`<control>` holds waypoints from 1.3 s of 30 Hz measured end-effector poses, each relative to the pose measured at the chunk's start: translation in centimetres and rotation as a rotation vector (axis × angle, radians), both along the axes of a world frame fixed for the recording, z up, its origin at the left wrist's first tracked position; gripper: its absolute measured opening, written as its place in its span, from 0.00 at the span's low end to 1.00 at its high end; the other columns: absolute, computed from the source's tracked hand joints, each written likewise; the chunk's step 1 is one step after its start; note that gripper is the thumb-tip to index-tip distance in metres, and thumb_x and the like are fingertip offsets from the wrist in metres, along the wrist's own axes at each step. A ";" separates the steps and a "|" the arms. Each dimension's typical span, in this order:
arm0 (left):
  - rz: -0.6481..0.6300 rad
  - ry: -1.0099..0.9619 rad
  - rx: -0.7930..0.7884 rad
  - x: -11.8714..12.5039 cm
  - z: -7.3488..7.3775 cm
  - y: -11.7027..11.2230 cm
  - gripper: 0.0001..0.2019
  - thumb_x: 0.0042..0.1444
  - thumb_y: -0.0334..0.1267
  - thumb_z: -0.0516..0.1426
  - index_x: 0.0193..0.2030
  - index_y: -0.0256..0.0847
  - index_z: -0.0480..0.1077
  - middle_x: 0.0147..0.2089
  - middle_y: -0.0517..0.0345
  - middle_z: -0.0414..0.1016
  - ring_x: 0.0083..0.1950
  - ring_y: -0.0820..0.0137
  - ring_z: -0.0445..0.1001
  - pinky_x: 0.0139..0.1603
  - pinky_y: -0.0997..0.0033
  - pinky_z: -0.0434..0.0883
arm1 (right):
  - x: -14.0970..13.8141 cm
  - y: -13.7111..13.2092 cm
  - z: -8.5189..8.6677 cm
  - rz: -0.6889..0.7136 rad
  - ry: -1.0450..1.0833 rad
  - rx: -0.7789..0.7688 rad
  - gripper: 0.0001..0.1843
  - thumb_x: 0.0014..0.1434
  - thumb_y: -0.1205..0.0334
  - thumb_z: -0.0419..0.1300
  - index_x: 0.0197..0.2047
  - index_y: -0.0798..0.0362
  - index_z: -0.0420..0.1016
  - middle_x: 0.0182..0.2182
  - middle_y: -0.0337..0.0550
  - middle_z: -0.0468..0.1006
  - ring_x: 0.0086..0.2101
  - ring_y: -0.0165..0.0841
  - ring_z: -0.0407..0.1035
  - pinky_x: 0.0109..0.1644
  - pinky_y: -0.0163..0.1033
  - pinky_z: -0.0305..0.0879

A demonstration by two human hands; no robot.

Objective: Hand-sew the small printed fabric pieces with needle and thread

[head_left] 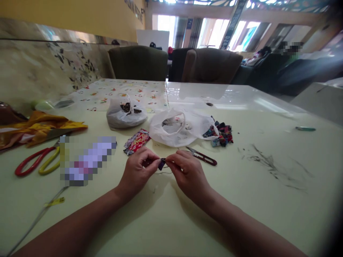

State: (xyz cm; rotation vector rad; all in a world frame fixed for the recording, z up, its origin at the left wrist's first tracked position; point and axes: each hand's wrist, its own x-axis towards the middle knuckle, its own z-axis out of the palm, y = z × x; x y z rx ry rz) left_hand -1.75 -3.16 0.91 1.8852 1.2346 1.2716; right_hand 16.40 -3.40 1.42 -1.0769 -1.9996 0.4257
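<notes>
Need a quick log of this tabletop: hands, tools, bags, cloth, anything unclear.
Left hand: pinching a small dark piece
Right hand: fingertips closed at that piece; anything between them is too small to tell
Nearest tool: thread snips, just beyond the right hand
Other tool: scissors, red and yellow handles, far left
Bags: left bag, dark contents; right bag
Cloth: red patterned cloth beyond left hand; patterned scraps by right bag
Right side: loose dark threads
Unclear: pixelated object, left
</notes>
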 end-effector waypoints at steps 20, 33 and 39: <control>-0.092 -0.270 -0.342 0.3 -0.3 0.1 0.08 0.56 0.39 0.62 0.35 0.37 0.71 0.28 0.60 0.74 0.25 0.75 0.70 0.27 0.75 0.69 | 0.0 0.6 -0.7 0.046 0.121 -0.054 0.08 0.62 0.69 0.60 0.31 0.54 0.76 0.26 0.39 0.70 0.30 0.30 0.66 0.34 0.33 0.59; -0.166 -0.134 -0.341 -0.6 1.1 0.6 0.06 0.57 0.37 0.60 0.33 0.36 0.74 0.30 0.59 0.75 0.26 0.77 0.69 0.27 0.77 0.70 | 0.7 1.5 -0.5 0.092 0.120 -0.080 0.08 0.62 0.69 0.61 0.37 0.53 0.82 0.28 0.39 0.71 0.31 0.29 0.67 0.35 0.34 0.61; -0.245 -0.171 -0.429 -1.0 1.2 0.9 0.07 0.58 0.38 0.60 0.35 0.36 0.74 0.32 0.59 0.75 0.27 0.76 0.69 0.29 0.76 0.70 | 1.0 2.1 -0.5 0.153 0.186 -0.163 0.09 0.61 0.69 0.61 0.38 0.51 0.83 0.27 0.39 0.71 0.31 0.29 0.67 0.36 0.34 0.62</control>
